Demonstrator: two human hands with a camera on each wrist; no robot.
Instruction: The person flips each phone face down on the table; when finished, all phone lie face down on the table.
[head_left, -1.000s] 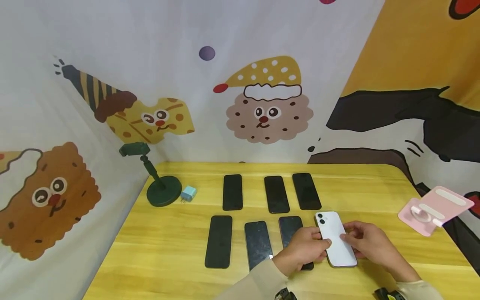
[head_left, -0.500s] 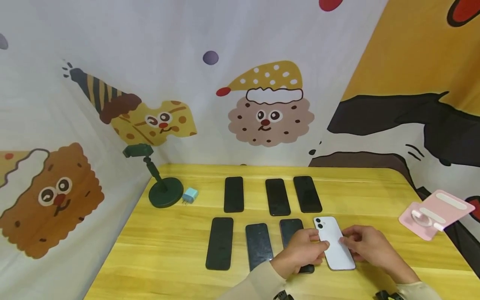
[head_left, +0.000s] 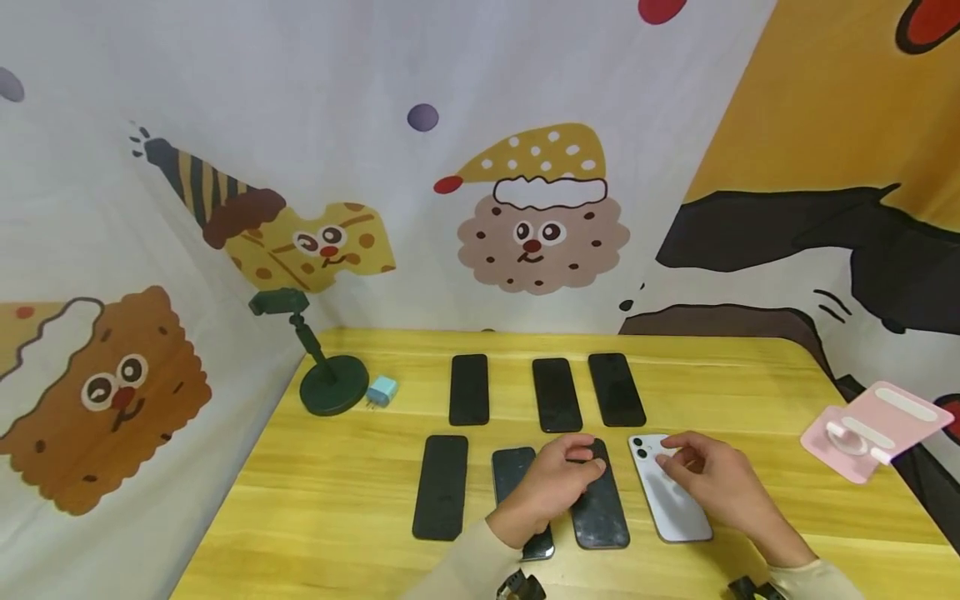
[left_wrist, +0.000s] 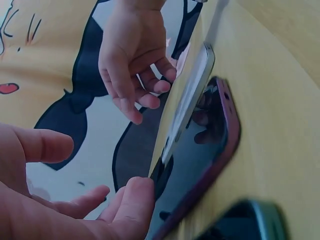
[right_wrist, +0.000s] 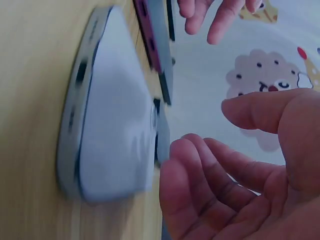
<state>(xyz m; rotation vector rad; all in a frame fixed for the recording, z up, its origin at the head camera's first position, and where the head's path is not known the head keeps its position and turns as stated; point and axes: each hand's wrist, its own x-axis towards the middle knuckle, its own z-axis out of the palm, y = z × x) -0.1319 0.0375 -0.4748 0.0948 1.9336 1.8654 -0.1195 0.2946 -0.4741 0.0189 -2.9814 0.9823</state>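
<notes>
A white phone (head_left: 677, 506) lies back up on the table, its camera lenses at the far left corner. Over its upper right part hovers my right hand (head_left: 716, 479), thumb and fingers apart and holding nothing; the right wrist view shows a gap between these fingers (right_wrist: 182, 192) and the white phone (right_wrist: 115, 120). My left hand (head_left: 551, 479) is above a dark phone (head_left: 603, 521) with a purplish edge, screen up. Its thumb and fingers are spread with nothing between them in the left wrist view. Beneath the left wrist, another dark phone (head_left: 538, 546) is partly hidden.
More dark phones lie screen up: one at front left (head_left: 440, 487), and a back row of a left phone (head_left: 468, 390), a middle phone (head_left: 557, 396) and a right phone (head_left: 617, 390). A green stand (head_left: 333, 387), blue charger plug (head_left: 382, 390) and pink stand (head_left: 851, 442) flank them.
Both hands have let go of the white phone, which stays on the table. My left hand has moved left over the dark phone; my right hand has lifted slightly toward the phone's far end.
</notes>
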